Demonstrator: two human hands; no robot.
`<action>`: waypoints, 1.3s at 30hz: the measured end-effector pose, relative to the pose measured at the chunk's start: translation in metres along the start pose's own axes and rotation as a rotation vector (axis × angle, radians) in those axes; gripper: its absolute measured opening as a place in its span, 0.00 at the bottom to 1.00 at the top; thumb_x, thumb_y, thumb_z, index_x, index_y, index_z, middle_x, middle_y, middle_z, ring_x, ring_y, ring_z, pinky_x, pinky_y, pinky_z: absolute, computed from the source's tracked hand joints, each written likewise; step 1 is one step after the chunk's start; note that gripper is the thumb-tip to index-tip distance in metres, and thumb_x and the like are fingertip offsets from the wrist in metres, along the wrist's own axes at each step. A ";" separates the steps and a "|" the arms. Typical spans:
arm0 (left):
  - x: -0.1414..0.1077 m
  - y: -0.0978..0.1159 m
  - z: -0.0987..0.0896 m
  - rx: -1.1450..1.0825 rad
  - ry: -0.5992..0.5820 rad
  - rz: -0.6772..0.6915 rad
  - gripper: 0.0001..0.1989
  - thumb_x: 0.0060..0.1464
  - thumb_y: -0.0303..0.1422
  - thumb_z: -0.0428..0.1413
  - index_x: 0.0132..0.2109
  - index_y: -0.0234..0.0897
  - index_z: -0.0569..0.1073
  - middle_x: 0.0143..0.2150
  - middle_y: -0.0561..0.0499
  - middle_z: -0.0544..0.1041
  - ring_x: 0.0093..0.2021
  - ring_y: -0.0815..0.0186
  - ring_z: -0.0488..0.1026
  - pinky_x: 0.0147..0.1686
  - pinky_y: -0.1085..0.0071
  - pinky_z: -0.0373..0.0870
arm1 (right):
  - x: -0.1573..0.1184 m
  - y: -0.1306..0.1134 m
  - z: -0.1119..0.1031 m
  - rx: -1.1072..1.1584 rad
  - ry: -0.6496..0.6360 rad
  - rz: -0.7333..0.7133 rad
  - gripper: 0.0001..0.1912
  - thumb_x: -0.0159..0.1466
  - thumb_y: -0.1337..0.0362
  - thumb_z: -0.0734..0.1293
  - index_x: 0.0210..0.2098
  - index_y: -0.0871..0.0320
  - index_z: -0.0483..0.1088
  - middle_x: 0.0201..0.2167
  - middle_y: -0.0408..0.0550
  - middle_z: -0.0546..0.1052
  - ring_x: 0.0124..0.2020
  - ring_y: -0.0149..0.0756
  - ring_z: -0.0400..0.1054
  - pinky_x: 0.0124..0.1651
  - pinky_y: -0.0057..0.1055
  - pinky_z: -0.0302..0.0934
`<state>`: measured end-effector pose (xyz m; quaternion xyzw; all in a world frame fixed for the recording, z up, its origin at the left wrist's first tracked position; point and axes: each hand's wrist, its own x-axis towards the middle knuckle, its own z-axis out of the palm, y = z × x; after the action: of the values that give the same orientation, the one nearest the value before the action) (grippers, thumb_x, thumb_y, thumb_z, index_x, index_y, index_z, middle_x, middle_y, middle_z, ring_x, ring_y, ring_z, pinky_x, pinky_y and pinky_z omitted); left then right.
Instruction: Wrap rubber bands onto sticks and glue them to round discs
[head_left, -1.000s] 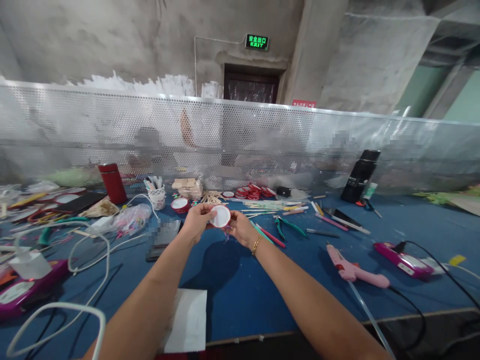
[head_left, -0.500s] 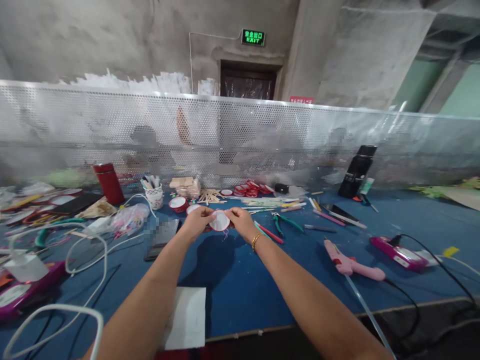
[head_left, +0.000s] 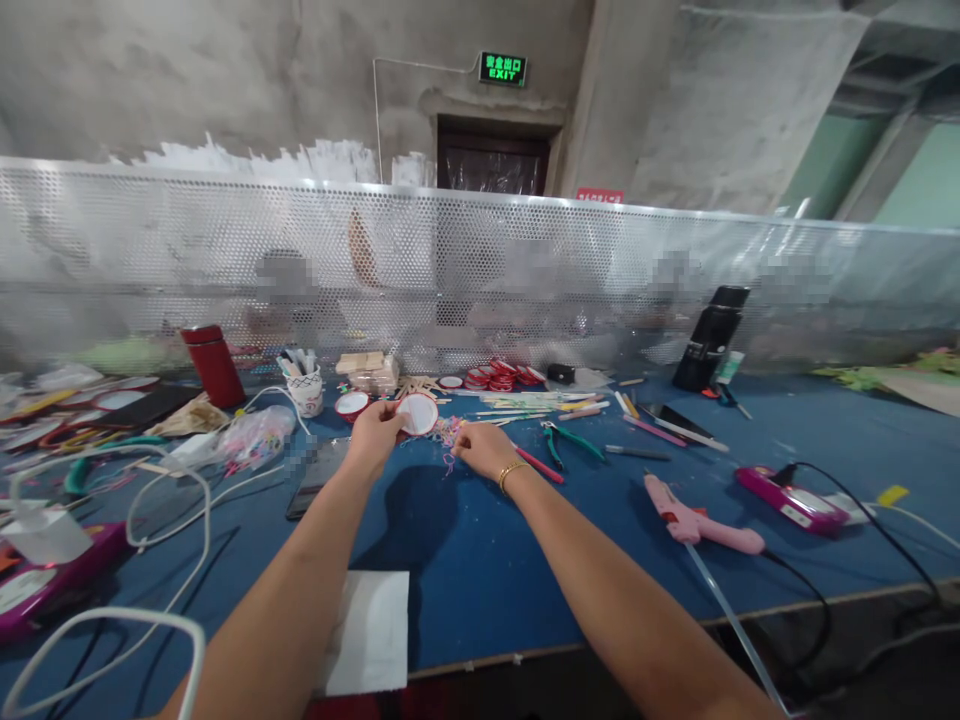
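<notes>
Between its thumb and fingers, my left hand (head_left: 376, 437) grips a round white disc with a red rim (head_left: 418, 413), tilted up toward the camera. My right hand (head_left: 481, 447), with a gold bracelet at the wrist, is a little to the right, apart from the disc. Its fingers are pinched at a tangle of pink and multicoloured threads (head_left: 448, 432); whether they grip a strand is too small to tell. Another red-rimmed white disc (head_left: 352, 403) lies just left of the held one.
A pink glue gun (head_left: 701, 525) lies at the right, green-handled pliers (head_left: 577, 443) behind it. Red-rimmed discs (head_left: 501, 376) are piled near the mesh screen. White paper (head_left: 369, 632) lies at the front edge. A red flask (head_left: 214, 366) and looping white cables (head_left: 206, 500) are on the left.
My right hand has let go of the disc and moved slightly down and away. The disc, now in my left hand alone, has shifted left and up, and the threads show more.
</notes>
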<state>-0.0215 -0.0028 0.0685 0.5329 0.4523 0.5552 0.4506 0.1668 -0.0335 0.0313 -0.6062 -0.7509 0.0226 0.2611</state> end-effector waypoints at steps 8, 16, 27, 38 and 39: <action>-0.006 0.002 0.004 0.018 -0.071 0.004 0.10 0.37 0.30 0.61 0.31 0.33 0.71 0.23 0.55 0.71 0.22 0.73 0.66 0.23 0.77 0.63 | 0.000 -0.010 0.009 -0.100 -0.041 0.034 0.06 0.56 0.63 0.66 0.26 0.56 0.74 0.29 0.49 0.77 0.35 0.37 0.69 0.38 0.29 0.57; -0.005 0.001 0.003 0.007 -0.076 0.005 0.14 0.34 0.33 0.63 0.30 0.33 0.71 0.22 0.55 0.70 0.22 0.73 0.66 0.23 0.76 0.64 | 0.001 -0.008 0.002 -0.054 0.007 0.085 0.09 0.63 0.66 0.59 0.37 0.57 0.70 0.37 0.48 0.75 0.40 0.34 0.67 0.40 0.26 0.52; 0.001 0.001 0.001 -0.057 0.031 0.022 0.16 0.31 0.35 0.64 0.30 0.32 0.70 0.22 0.56 0.70 0.21 0.74 0.64 0.22 0.77 0.61 | 0.001 0.004 -0.007 -0.147 0.074 0.119 0.10 0.61 0.67 0.61 0.35 0.55 0.74 0.38 0.48 0.76 0.44 0.34 0.66 0.44 0.26 0.53; -0.001 0.000 0.002 -0.062 0.016 0.011 0.17 0.30 0.36 0.65 0.29 0.32 0.70 0.20 0.56 0.69 0.20 0.75 0.63 0.21 0.77 0.61 | 0.003 0.008 -0.003 0.255 -0.101 -0.079 0.18 0.51 0.76 0.60 0.34 0.53 0.75 0.33 0.38 0.79 0.37 0.29 0.70 0.42 0.23 0.57; -0.001 0.000 0.002 -0.065 0.015 0.011 0.17 0.30 0.36 0.65 0.29 0.32 0.70 0.20 0.56 0.69 0.20 0.74 0.64 0.21 0.77 0.61 | 0.003 0.007 -0.003 0.230 -0.076 -0.072 0.16 0.52 0.75 0.59 0.32 0.54 0.75 0.33 0.39 0.78 0.37 0.29 0.70 0.41 0.23 0.56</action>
<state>-0.0196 -0.0036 0.0689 0.5163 0.4347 0.5762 0.4610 0.1743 -0.0301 0.0327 -0.5435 -0.7741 0.1224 0.3008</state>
